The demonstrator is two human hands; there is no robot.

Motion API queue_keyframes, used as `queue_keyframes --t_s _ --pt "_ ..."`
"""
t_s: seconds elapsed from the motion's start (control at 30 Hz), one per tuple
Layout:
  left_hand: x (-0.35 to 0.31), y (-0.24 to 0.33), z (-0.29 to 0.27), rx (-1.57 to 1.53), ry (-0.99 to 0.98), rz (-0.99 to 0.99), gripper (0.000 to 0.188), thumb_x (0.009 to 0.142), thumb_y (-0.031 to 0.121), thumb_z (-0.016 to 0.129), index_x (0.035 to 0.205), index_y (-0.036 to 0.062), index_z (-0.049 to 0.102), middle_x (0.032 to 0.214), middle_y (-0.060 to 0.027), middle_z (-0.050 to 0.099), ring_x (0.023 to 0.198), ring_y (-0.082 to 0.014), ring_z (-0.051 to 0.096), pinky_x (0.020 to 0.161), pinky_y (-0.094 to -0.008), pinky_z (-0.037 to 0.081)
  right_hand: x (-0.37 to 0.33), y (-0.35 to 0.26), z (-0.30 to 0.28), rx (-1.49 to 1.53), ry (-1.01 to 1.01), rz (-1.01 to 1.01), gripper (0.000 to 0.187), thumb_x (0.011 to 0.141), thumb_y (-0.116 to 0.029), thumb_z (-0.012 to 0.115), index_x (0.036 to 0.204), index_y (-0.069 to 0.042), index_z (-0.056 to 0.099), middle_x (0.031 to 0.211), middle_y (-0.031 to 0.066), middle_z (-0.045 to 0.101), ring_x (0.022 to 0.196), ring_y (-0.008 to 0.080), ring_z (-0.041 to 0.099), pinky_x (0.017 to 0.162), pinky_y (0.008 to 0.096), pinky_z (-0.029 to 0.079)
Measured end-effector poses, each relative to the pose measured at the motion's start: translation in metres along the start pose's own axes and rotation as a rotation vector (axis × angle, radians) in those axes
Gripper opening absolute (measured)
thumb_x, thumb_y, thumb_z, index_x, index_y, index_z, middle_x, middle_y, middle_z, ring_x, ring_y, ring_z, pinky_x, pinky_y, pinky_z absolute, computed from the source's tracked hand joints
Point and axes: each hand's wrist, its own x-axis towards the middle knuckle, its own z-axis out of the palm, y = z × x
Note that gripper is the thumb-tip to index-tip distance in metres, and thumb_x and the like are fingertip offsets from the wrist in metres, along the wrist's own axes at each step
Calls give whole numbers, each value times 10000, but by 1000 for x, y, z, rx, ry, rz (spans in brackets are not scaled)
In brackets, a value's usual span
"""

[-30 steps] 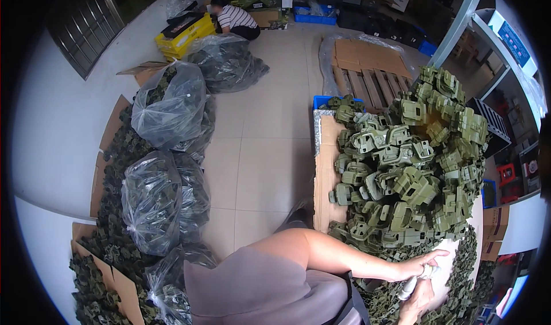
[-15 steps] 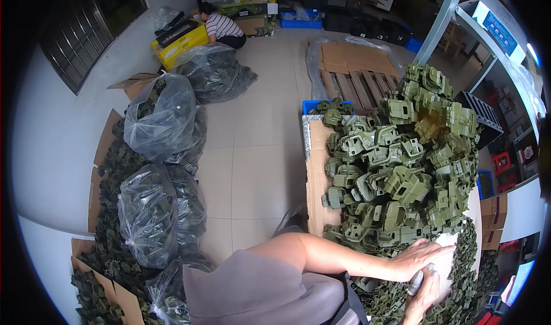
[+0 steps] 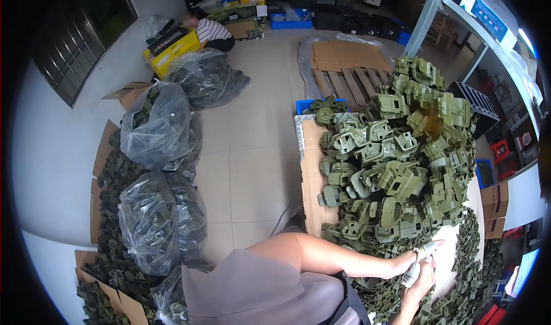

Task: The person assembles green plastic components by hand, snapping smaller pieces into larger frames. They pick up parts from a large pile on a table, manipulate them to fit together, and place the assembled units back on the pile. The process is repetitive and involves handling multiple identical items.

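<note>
Over the white tabletop (image 3: pixel 446 267), my two hands meet. My left hand (image 3: pixel 406 262) reaches in from the left, its fingers drawn together and touching the other hand. My right hand (image 3: pixel 425 278) comes up from the lower edge with bent, closed fingers. Pale wrappings show at the fingers of both hands. Whatever is pinched between them is too small or hidden to make out. A tall heap of green molded plastic parts (image 3: pixel 406 178) rises just beyond my hands. Smaller green plastic pieces (image 3: pixel 468 256) lie spread to the right, and more lie under my forearms.
Cardboard (image 3: pixel 313 181) lines the table's left edge. Clear bags full of dark parts (image 3: pixel 148 222) stand along the left wall. A wooden pallet (image 3: pixel 350 84) lies beyond the table. Another person (image 3: pixel 213 32) crouches by a yellow box (image 3: pixel 175 52). A metal shelf (image 3: pixel 425 18) stands at right.
My left hand's outstretched fingers have drawn in and now meet my right hand. The right hand has shifted slightly up toward it. The whole view has swung a little.
</note>
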Motion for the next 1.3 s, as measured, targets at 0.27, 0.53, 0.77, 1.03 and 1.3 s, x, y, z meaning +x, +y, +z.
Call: queue_keyframes --t_s 0.27,0.53,0.77,1.03,1.3 --pt "-10 -1 -10 156 -29 -49 606 929 335 430 1432 135 158 1069 -71 531 928 -131 531 856 -293 429 -12 -18 -1 20 -30 298 117 720 -123 607 775 -39 547 661 130 547 609 296 566 556 358 438" --pt "-34 -4 -20 154 -207 -416 682 921 451 364 1418 43 137 1146 -188 517 990 -257 552 928 -363 391 -51 -28 23 236 -28 -53 221 501 -89 611 719 -74 576 612 61 540 567 206 573 508 327 447" --pt "-24 23 -79 1081 -19 -231 430 949 339 372 1228 50 524 1040 -107 607 944 -182 573 900 -299 399 -125 18 27 451 -25 708 587 752 -315 689 1268 -133 475 1161 110 577 990 275 588 801 365 496" --pt "-86 1 -98 1961 -426 -370 910 660 292 712 1417 251 210 1128 -211 523 1049 -388 499 916 -498 332 -105 27 49 149 -266 513 540 688 -37 616 1214 -98 509 1192 189 509 1111 344 467 916 387 403" --pt "-76 18 -97 1886 -605 147 598 716 151 568 1292 137 409 924 -63 549 961 -267 483 874 -467 348 -60 34 53 208 -558 436 238 674 -5 565 904 -8 502 794 212 557 843 405 527 727 401 440"
